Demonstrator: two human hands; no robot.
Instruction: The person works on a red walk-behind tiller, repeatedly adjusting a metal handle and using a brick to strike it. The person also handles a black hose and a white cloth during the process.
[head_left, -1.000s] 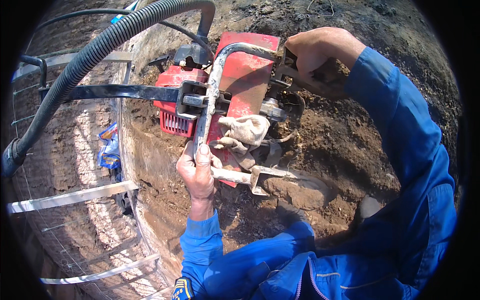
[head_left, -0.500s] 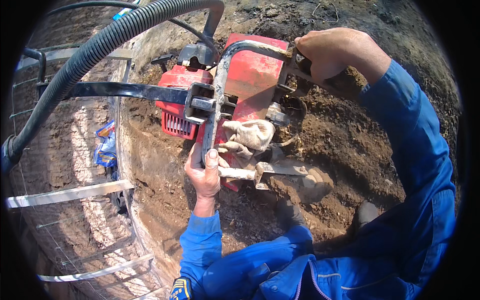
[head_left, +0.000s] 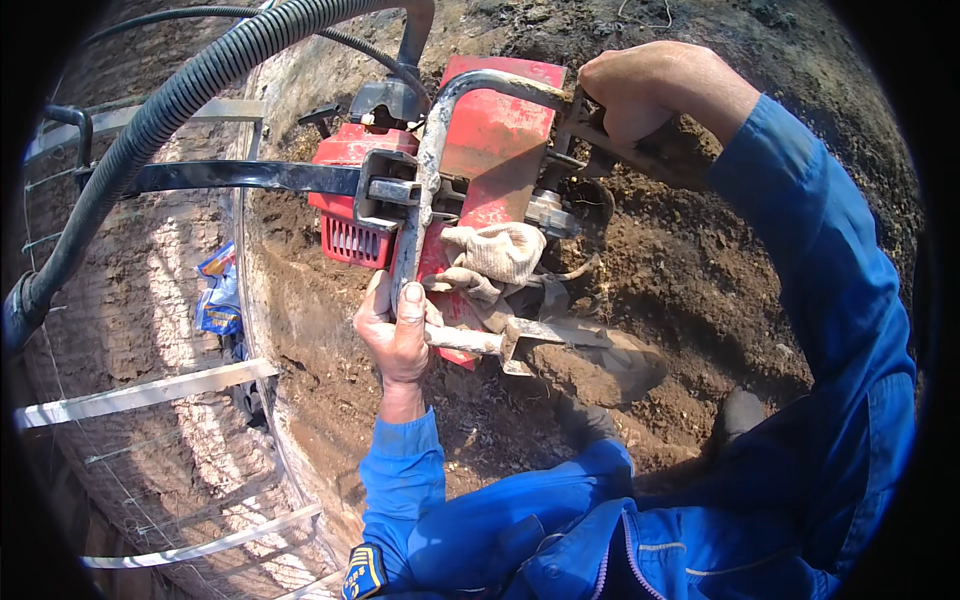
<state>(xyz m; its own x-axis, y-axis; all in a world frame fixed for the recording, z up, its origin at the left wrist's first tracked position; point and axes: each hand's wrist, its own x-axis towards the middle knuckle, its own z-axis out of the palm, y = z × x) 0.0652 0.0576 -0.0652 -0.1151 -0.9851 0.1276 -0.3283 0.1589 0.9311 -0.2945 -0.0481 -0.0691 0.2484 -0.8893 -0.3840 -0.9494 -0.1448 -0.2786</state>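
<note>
A red motor tiller (head_left: 500, 125) with a small engine (head_left: 365, 160) sits on the soil in front of me. Along its top runs a bent, worn metal tube frame (head_left: 432, 150). My left hand (head_left: 395, 335) is closed round this frame's near end, thumb on top. At the machine's far right corner, my right hand (head_left: 640, 95) has its fingers curled over a dark metal bar (head_left: 590, 125); the fingertips are partly hidden. Soiled work gloves (head_left: 500, 252) lie on the tiller between my hands. A soil-caked metal blade (head_left: 625, 360) sticks out from its near side.
A thick ribbed hose (head_left: 200, 95) and a black bar (head_left: 240, 176) extend left from the machine. Pale slats (head_left: 150, 392) and a blue packet (head_left: 218, 290) are at the left. Loose dug soil (head_left: 720, 290) lies right. My shoes stand close to the blade.
The tube frame and red machine have shifted slightly left and away from me. Both hands have moved left with them, still gripping.
</note>
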